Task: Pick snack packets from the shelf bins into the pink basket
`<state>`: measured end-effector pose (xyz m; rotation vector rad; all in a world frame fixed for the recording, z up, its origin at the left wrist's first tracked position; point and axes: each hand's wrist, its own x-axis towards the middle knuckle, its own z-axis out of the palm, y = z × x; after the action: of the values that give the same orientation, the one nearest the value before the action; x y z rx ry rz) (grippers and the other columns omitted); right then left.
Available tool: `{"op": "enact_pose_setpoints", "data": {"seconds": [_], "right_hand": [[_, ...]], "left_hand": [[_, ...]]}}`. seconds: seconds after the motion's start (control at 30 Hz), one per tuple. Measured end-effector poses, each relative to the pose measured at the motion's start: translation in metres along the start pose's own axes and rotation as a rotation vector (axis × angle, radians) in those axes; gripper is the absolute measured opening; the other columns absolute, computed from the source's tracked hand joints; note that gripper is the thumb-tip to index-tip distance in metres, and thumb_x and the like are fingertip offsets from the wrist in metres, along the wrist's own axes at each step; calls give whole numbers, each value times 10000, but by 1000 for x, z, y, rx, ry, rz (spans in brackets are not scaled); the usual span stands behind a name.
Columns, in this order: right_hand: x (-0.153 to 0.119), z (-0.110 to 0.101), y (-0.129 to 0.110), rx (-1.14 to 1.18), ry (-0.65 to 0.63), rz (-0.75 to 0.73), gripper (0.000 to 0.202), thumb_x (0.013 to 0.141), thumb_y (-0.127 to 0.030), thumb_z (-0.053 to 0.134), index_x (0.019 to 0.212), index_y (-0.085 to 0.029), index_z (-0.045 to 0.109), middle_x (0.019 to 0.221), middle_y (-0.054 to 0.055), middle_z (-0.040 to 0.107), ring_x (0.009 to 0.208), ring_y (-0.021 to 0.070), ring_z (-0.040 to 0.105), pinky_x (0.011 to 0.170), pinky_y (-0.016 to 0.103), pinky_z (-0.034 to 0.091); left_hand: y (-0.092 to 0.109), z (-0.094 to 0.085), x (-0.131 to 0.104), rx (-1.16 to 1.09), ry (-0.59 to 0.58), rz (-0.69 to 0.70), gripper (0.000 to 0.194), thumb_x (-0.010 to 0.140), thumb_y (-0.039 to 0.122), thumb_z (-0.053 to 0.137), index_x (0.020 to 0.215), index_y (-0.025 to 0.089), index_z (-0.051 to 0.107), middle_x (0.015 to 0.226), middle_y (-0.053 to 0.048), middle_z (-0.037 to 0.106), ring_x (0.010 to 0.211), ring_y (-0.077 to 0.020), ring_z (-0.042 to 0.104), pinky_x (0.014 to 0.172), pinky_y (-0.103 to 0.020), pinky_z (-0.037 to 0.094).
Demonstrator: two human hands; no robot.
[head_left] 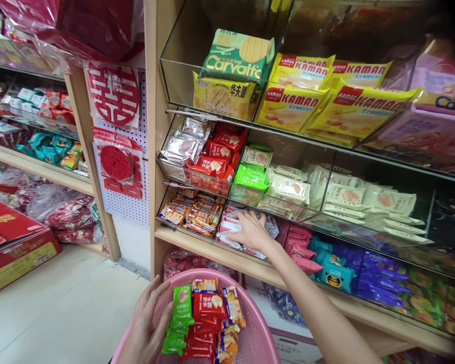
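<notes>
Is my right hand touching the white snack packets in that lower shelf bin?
Touching. The head view shows the right hand lying flat on the white snack packets, fingers spread over them with no gap.

Top shelf, and the green pack (238, 54) reads "Carvalfc" in white, with a yellow pack (223, 97) below it carrying the Chinese characters "华夫脆". Right beside them, yellow bags (358, 108) shout "KAMAN" on red labels, again and again. Far left, a red paper cutout (114, 93) shows the double-happiness sign "囍".
</notes>
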<state>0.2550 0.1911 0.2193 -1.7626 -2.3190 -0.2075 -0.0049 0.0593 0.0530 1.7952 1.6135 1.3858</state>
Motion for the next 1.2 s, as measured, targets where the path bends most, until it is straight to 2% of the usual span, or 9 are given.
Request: {"op": "enact_pose_setpoints", "data": {"seconds": [0.13,0.37,0.6,0.8,1.0,1.2], "right_hand": [[4,0,1,-3,-42,10,563,664,-561,652,1072,-192,531,1121,145,580,1059,328,473,885,551,290],[6,-1,0,-36,-72,14,605,629,-538,693,1072,-155,540,1127,165,558,1070,342,468,886,579,292],[5,3,9,68,0,-11,488,682,-553,625,1006,-199,537,1095,117,589,1025,311,479,850,556,297],[1,5,15,194,36,21,502,677,-608,598,994,-229,511,1014,75,627,1027,307,495,880,544,263],[-7,-4,14,313,75,50,517,681,-552,635,1063,-239,480,1099,67,613,1068,296,494,929,502,231],[-14,-4,13,285,125,-8,455,712,-545,612,1031,-251,478,1101,57,594,1081,289,474,943,527,205]], "left_hand": [[0,-4,-1,-8,3,-21,392,844,452,485,1175,268,586,1348,-89,483,1260,-285,440,1024,-483,406],[-1,-7,-1,4,-18,-37,381,843,447,478,1156,265,597,1350,-93,476,1261,-294,437,1009,-501,415],[-2,-7,-2,3,-5,-32,374,837,433,491,1155,269,601,1346,-91,481,1249,-295,450,1003,-490,425],[0,-5,-2,-8,-36,-27,356,854,395,478,1174,277,580,1360,-88,461,1278,-283,418,1029,-505,394],[0,-4,-3,4,-46,-10,357,866,384,458,1187,274,566,1361,-91,454,1284,-291,409,1032,-520,385],[2,-3,-4,7,-70,-8,364,879,387,441,1209,273,543,1380,-95,430,1289,-287,400,1037,-539,370]]}}
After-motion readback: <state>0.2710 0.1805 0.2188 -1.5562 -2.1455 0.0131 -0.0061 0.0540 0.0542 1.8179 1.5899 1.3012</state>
